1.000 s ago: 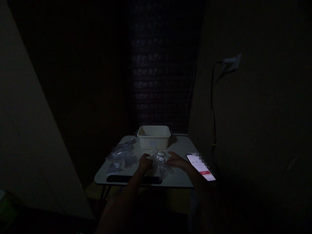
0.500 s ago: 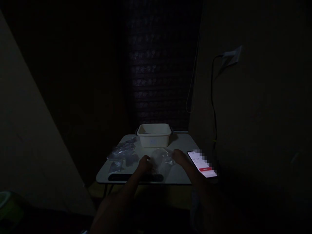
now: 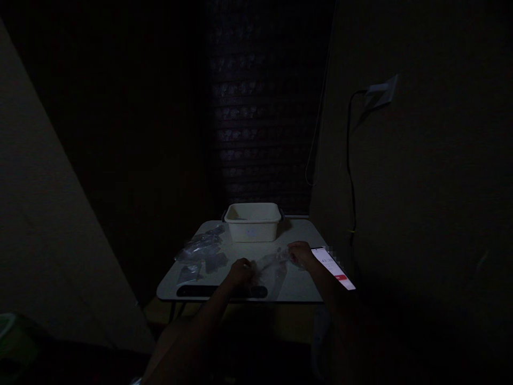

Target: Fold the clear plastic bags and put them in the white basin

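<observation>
A clear plastic bag (image 3: pixel 273 260) is stretched between my two hands, low over the front of a small white table (image 3: pixel 298 291). My left hand (image 3: pixel 241 271) is closed on its left end, and my right hand (image 3: pixel 300 253) pinches the right end. To the left of my left hand lie several more clear plastic bags (image 3: pixel 200 247), some overlapping, with one flat bag (image 3: pixel 189 274) nearer the front edge. The dim light hides whether the held bag has anything inside.
A white plastic tub (image 3: pixel 253 231) with dark handles stands at the back of the table. A lit phone (image 3: pixel 331 267) lies at the right edge, partly behind my right forearm. A dark slot (image 3: pixel 200 291) runs along the front edge. A cord (image 3: pixel 348 155) hangs from a wall socket.
My right hand has moved right, nearer the phone, and now covers part of it. The bag between my hands has gone from spread out to pulled narrower.
</observation>
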Demonstrator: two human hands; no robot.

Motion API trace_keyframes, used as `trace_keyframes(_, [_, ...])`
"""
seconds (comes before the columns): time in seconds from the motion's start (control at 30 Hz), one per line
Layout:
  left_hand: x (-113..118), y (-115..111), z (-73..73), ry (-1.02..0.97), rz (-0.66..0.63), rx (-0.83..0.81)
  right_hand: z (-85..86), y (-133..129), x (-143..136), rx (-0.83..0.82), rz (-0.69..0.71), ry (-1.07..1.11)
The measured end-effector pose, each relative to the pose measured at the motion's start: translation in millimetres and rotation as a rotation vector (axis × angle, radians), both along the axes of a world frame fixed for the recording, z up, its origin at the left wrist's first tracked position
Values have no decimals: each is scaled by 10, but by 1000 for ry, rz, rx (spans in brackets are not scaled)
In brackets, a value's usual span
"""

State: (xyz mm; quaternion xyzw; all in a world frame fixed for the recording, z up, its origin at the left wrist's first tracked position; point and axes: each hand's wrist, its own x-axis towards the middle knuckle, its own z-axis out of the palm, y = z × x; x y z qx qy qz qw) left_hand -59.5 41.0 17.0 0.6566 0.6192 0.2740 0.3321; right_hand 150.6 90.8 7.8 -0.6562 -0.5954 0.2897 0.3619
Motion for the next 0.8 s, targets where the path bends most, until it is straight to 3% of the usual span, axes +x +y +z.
trace_keyframes(0.27, [127, 43, 22, 379, -82, 277, 85, -78, -41, -18, 60, 8])
trace_keyframes(0.6, [210, 12, 90, 287, -11, 122, 182, -158, -13, -19, -88, 49])
trace_keyframes(0.8, [153, 13, 96, 313, 17, 98, 238, -172, 53, 69, -173, -117])
